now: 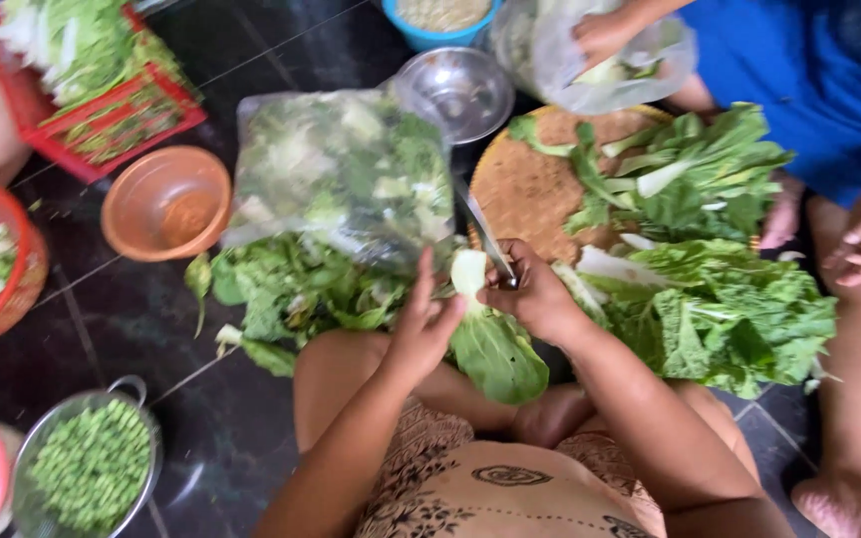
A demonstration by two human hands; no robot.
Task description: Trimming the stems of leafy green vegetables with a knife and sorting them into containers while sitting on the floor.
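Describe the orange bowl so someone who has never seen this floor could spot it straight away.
Start at the big clear plastic bag of greens lying mid-floor on the dark tiles. Look just left of it, below the red crate of vegetables: the orange bowl sits there. Unlike the mesh baskets and the steel bowl nearby, it is solid orange plastic and nearly empty.

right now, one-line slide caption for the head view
Left hand steadies a bok choy leaf while right hand holds a knife to its stem.
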